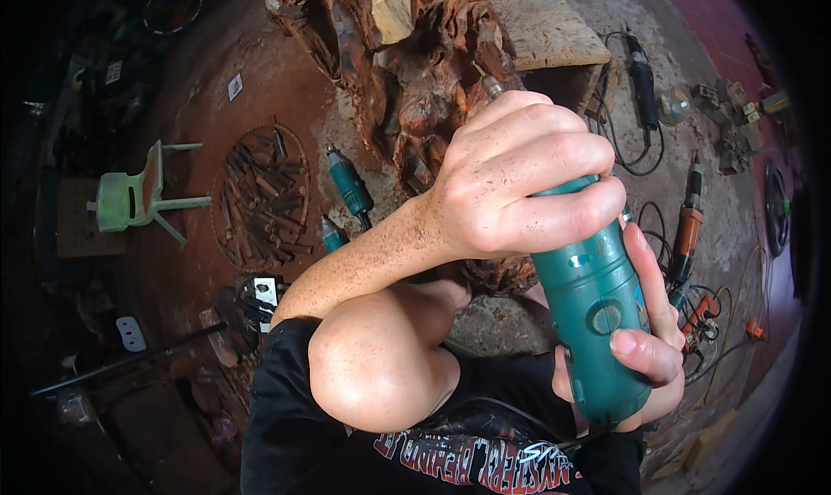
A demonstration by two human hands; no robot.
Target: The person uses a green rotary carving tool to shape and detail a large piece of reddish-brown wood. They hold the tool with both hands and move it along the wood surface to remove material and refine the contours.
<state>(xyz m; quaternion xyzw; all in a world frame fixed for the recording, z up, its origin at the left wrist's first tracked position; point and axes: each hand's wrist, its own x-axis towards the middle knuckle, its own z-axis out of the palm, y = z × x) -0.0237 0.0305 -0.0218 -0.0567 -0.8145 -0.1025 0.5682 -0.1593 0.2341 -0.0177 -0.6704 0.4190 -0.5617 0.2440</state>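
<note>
Two hands, one held tool, one chair

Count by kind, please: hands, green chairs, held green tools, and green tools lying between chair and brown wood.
Left hand and right hand: 2
Green chair: 1
Held green tool: 1
Lying green tools, one partly hidden: 2
Total: 6

Big red letters with pale edges run across the black cloth shirt, upside down here. Curly white letters sit by them. Marks on the round green plastic tool and the small white paper card are too tiny to read.
</note>
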